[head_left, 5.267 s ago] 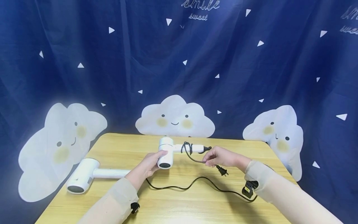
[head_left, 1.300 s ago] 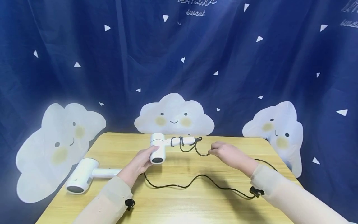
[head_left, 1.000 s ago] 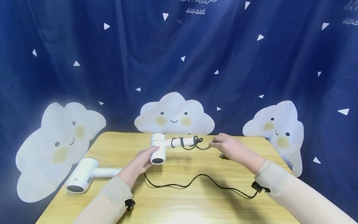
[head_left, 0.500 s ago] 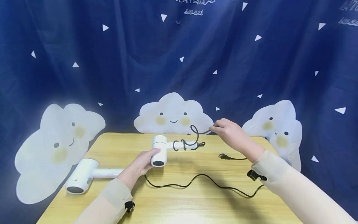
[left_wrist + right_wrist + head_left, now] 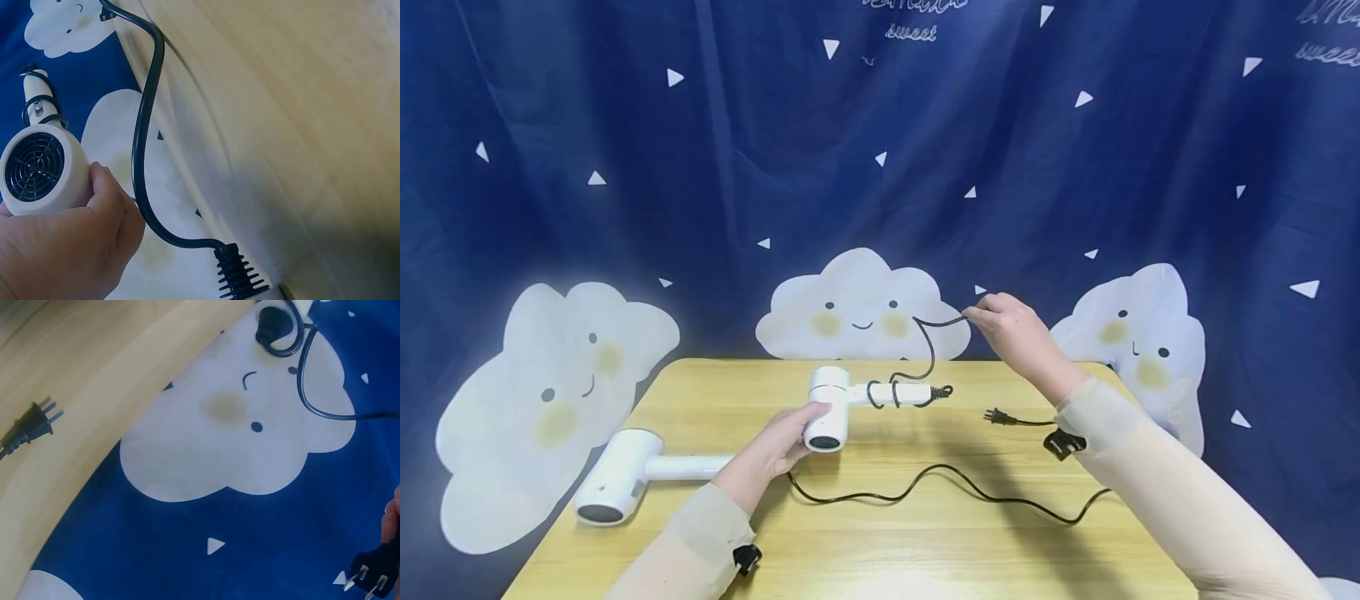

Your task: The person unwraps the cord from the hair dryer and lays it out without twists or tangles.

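My left hand grips a white hair dryer by its round head, held above the table with its handle pointing right. Black cord winds in loops around the handle. Its free length runs up to my right hand, which pinches it at the fingertips, above the table's back edge. In the right wrist view, a two-pin plug hangs by the right hand. A second white hair dryer lies at the table's left, its handle end hidden behind the left arm.
A second black cord trails across the wooden table and passes behind the right arm. Another two-pin plug lies on the table at the right. A blue curtain with cloud prints hangs behind.
My right hand has risen from low over the table, drawing the cord up off the handle into a longer free length. The plug on the table has come into view. The left hand keeps its grip.
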{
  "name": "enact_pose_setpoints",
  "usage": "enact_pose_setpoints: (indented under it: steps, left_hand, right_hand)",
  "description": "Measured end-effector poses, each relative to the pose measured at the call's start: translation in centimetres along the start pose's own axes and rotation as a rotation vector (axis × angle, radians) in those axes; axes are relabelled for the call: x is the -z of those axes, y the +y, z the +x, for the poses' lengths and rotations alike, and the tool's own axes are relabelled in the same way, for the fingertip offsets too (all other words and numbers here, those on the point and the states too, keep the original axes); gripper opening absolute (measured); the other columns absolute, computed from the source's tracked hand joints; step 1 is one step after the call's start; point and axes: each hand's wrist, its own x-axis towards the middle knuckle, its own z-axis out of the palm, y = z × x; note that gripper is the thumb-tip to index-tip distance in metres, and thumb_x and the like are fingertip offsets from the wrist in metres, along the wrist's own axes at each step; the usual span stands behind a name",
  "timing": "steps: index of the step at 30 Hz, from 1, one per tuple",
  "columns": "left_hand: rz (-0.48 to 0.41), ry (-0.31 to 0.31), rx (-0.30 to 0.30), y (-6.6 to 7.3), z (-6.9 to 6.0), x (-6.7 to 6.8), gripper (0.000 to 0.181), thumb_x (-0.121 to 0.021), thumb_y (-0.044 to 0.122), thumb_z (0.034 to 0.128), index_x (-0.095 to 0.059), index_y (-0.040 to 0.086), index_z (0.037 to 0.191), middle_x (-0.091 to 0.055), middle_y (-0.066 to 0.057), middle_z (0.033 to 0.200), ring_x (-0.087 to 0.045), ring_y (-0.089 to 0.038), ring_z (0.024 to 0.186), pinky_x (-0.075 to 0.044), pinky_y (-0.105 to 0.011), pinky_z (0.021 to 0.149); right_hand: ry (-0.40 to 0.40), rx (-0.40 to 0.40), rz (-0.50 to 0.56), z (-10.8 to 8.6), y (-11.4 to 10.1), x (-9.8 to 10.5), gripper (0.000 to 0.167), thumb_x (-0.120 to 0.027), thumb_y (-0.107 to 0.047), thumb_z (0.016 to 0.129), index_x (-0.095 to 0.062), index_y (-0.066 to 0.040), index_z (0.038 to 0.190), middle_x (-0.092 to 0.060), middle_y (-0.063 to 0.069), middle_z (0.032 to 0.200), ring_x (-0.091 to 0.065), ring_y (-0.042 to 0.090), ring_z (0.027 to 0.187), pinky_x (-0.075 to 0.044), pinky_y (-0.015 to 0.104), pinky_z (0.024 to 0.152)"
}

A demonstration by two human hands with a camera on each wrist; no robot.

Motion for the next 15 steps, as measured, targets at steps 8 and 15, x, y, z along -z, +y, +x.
enact_pose_setpoints:
  steps: [8, 15]
  left_hand:
    - [0.016, -0.012, -0.002, 0.1, -0.2, 0.1, 0.056, -0.064, 0.027, 0.0945, -0.049, -0.013, 0.131, -0.064, -0.015, 0.114, -0.066, -0.019, 0.096, -0.056, -0.034, 0.091]
    - [0.005, -0.021, 0.001, 0.2, -0.3, 0.1, 0.056, -0.064, 0.027, 0.0948, -0.048, -0.013, 0.132, -0.063, -0.015, 0.113, -0.066, -0.019, 0.096, -0.056, -0.032, 0.091]
  right_hand:
    - [-0.061, -0.092, 0.010, -0.4, 1.1, -1.0, 0.025, -0.070, 0.009, 0.087, -0.075, -0.001, 0.109, -0.063, 0.008, 0.087, -0.059, 0.025, 0.080, -0.053, 0.036, 0.071]
    - [-0.107, -0.128, -0.005, -1.2, 1.9, -2.3, 0.024, -0.069, 0.009, 0.087, -0.076, -0.001, 0.108, -0.064, 0.008, 0.087, -0.060, 0.025, 0.081, -0.053, 0.037, 0.072]
